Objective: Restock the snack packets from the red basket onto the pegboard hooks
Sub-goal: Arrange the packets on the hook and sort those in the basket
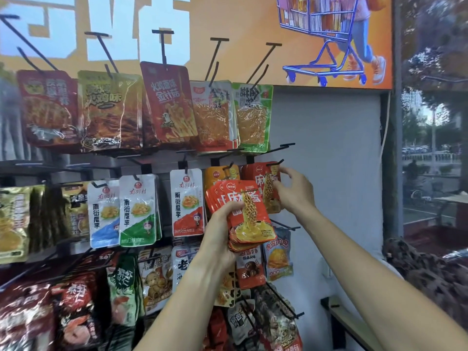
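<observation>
- Crowding the rack, hanging snack packs fill the rows: white konjac packets (187, 201) left of the work spot, a chestnut pack (249, 269) below it.
- Left hand (219, 231) grips a fanned stack of red packets (247, 216).
- Right hand (295, 191) pinches one red packet (263, 184) hung on the black hook (276, 163).
- An orange shopping-cart poster (329, 39) hangs above.
</observation>
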Available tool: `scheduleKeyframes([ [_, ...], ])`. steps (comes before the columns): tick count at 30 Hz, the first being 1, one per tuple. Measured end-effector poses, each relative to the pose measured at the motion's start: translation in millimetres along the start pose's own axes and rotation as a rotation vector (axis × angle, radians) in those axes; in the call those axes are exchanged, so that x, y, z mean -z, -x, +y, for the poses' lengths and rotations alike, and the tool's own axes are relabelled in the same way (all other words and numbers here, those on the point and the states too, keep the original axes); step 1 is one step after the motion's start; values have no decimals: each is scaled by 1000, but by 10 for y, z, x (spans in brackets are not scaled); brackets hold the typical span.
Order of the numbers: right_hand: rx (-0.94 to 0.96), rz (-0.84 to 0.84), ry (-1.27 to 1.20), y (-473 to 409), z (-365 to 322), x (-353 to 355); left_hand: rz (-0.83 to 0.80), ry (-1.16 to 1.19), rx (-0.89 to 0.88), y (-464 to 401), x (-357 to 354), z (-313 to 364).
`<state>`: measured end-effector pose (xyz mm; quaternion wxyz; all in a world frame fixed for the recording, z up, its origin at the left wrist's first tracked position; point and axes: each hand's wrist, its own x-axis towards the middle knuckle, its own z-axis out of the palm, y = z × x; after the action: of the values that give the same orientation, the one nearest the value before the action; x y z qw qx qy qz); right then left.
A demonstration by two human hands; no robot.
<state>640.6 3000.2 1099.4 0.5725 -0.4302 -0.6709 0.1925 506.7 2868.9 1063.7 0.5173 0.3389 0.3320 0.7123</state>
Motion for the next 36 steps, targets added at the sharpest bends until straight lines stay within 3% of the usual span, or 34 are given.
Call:
scheduleKeyframes([
  [2, 5, -15, -222, 385, 7, 110, -2, -37, 1, 15, 1, -8],
  [4, 26, -159, -392, 768, -44, 188, -9, -64, 13, 22, -25, -43],
  [9, 71, -225, -375, 896, -13, 196, -37, -29, 33, 36, -119, -113],
  [19, 90, 13, -344, 430, 176, 291, -7, -46, -4, 38, -119, -92],
  [32, 10, -80, -183, -31, 139, 188, -3, -46, -49, 93, -141, -45],
  [36, 28, -10, -212, -26, 153, 106, -12, -46, -34, 101, -77, -23],
])
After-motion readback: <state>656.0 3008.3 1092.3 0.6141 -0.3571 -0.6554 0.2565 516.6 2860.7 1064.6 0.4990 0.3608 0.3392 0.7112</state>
